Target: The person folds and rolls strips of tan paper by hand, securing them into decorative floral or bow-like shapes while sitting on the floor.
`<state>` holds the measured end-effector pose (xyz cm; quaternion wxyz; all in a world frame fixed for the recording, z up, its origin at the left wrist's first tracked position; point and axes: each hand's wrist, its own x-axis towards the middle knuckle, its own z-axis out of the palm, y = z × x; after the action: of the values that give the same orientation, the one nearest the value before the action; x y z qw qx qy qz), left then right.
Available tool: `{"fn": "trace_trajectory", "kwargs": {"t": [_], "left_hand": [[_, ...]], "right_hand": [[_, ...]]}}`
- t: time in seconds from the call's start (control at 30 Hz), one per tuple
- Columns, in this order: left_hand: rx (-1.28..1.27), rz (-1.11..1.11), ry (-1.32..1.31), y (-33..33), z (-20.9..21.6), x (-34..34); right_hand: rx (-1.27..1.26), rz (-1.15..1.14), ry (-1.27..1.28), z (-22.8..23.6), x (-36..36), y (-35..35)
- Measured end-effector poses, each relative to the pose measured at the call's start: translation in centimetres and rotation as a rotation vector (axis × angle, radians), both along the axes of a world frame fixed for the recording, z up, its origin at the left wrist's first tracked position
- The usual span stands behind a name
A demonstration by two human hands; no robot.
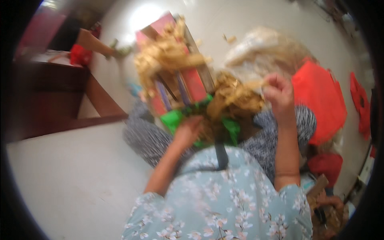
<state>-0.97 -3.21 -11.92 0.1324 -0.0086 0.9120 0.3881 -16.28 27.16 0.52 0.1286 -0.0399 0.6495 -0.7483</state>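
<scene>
A green bag [172, 120] lies open in my lap, filled with crinkled golden-brown sheets [236, 96] whose exact kind I cannot make out. My left hand [190, 130] is at the bag's near left side, its fingers smeared by motion. Raised to the right of the pile, my right hand [279, 92] has its fingers pinched together. A thin tan piece [254, 84] reaches from the pile side to those fingertips. Just beyond the bag stands a pink and brown slatted box [194, 84], with loose tan pieces [160, 58] heaped over its top.
A large clear plastic bag [268, 48] of pale material lies on the floor ahead right, beside a red bag [320, 102]. Dark wooden furniture [44, 96] stands at left, near another person's leg [94, 42]. Small tan scraps [230, 39] lie on the pale floor.
</scene>
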Motion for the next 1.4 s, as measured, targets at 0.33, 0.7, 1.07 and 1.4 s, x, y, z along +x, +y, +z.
{"fn": "trace_trajectory", "kwargs": {"t": [0.33, 0.7, 1.07, 1.4], "left_hand": [[0.249, -0.218, -0.056, 7.2, 2.5, -2.9], [-0.075, -0.225, -0.171, 4.1, -6.9, -4.1], [-0.192, -0.225, 0.223, 3.7, 12.0, 1.1], [0.34, -0.483, 0.71, 6.5, 22.7, 1.3]], "right_hand": [[-0.147, 0.385, 0.127, 7.5, 5.2, -0.7], [-0.395, -0.161, 0.304, 4.9, 2.2, 8.7], [1.018, 0.054, 0.66, -11.6, 2.1, 5.0], [0.305, 0.452, 0.55, -8.7, 9.3, -7.0]]}}
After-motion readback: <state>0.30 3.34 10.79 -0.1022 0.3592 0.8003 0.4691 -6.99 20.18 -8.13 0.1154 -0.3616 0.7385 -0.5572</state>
